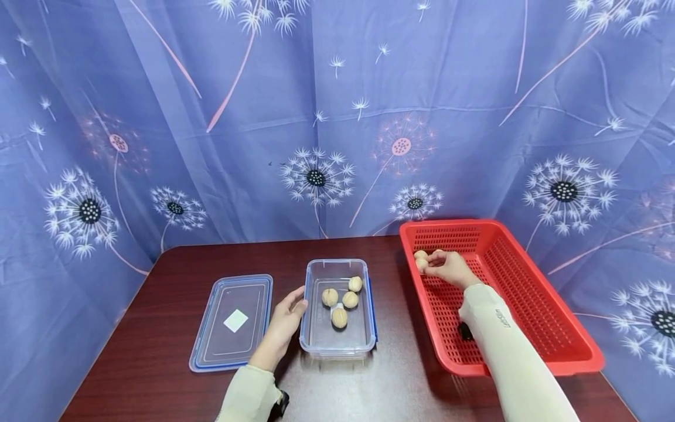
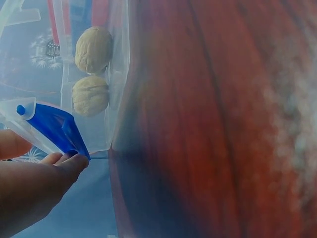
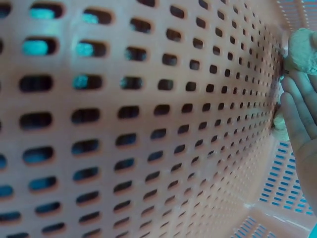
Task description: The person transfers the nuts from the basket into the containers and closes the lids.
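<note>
My left hand (image 1: 287,316) is at the left side of a clear plastic container (image 1: 311,346), gripping its edge by the blue latch (image 2: 57,126). Several walnuts (image 1: 340,318) lie in the container. On the right, my right hand (image 1: 450,269) reaches into a red basket (image 1: 527,293), near its far left corner. Its thumb and fingers pinch a walnut (image 1: 422,265); more walnuts (image 1: 420,255) sit close around the fingertips. In the right wrist view the fingers meet a walnut (image 3: 302,52), with another walnut (image 3: 280,126) below beside the perforated wall.
A clear lid (image 1: 232,322) with a blue seal and a white label lies on the dark wooden table (image 1: 158,351), left of the container. Behind the table hangs a blue curtain (image 1: 358,58) with a dandelion print. The basket's walls stand around the right hand.
</note>
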Available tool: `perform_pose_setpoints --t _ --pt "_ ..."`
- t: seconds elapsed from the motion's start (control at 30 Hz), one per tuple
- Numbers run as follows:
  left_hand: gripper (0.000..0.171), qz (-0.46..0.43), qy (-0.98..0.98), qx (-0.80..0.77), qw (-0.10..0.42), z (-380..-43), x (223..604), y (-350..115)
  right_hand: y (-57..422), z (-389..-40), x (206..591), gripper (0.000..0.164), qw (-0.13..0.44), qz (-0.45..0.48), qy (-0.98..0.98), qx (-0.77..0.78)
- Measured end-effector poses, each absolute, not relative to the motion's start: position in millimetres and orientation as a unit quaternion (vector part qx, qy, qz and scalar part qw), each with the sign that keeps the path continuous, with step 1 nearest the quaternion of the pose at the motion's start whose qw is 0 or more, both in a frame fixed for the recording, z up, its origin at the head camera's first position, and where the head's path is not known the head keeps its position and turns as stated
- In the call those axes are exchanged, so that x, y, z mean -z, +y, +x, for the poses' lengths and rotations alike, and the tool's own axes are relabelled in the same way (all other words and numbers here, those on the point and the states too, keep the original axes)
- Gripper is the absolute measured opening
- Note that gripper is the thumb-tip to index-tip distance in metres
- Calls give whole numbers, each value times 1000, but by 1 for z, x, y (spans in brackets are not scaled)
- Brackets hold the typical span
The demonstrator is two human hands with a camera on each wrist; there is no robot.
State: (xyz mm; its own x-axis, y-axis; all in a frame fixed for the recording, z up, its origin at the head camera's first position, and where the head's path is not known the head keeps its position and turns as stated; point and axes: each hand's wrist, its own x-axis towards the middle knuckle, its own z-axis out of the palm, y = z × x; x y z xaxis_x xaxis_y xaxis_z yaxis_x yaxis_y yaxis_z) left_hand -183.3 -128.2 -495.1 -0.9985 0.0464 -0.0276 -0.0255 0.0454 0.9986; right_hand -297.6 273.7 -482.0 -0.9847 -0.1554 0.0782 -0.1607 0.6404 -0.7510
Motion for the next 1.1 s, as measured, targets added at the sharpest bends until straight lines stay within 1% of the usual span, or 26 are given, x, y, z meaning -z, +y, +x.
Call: perform_pose_setpoints --t 0.2,0.47,0.7,1.1 --pt "45 8 722 -691 28 -183 495 -128 278 -296 478 30 8 91 -906 -413" --pt "44 2 716 -697 30 -185 497 -128 288 -291 467 35 30 82 -911 -403" --pt "45 -4 717 -696 33 -185 498 -129 291 -291 449 36 40 84 -904 -417" --pt "44 4 722 -691 24 -185 497 -128 288 -295 424 38 55 88 -887 -450"
